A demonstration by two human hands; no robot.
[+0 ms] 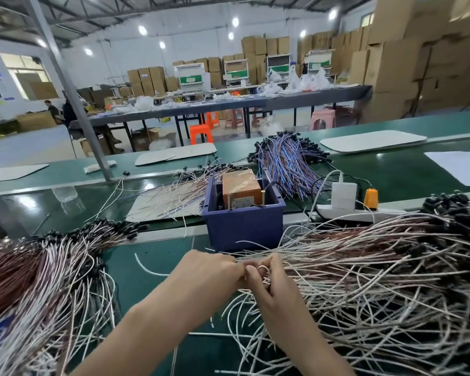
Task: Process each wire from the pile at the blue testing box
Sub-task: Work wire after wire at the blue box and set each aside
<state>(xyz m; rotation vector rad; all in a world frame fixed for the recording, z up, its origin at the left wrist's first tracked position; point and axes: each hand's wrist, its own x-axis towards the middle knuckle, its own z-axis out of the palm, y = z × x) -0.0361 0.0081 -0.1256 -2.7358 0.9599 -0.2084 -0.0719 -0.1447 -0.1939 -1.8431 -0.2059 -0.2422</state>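
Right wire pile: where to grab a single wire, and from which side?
By its free tip, from the pile's left edge, where the left hand and right hand pinch a wire. The wire pile fans loose ends leftward; its black connector heads bunch tangled at far right, so pulling there likely drags neighbours.

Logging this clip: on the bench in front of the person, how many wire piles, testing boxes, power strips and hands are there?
Wire piles: 4 (left pile, right pile, pale pile behind the box, blue-striped pile)
Blue testing box: 1
Power strip: 1
Hands: 2 (left hand, right hand, both pinching a wire)
Total: 8
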